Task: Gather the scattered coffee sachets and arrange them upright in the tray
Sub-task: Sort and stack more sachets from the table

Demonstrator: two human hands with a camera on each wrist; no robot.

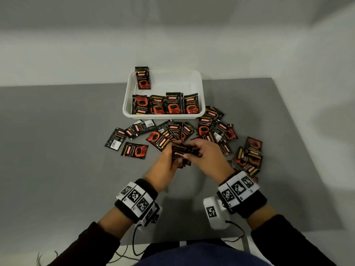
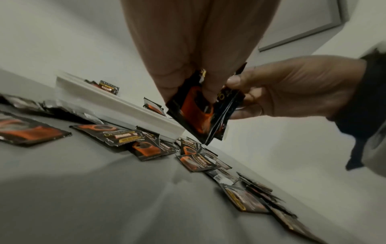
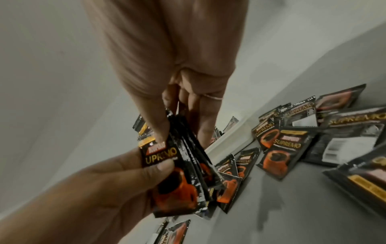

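Both hands are pinching 1 small stack of sachets [image 1: 181, 153]: left hand [image 1: 167, 166], right hand [image 1: 208, 156]. Best squaring edges flush before standing them in the tray [image 1: 163, 116].

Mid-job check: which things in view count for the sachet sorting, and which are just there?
Part of the job:
- bundle of black-and-red foil coffee sachets held by left hand and right hand
- loose sachets on the table
- white rectangular plastic tray
- sachets standing in it

Just there:
- grey table
- white marker block
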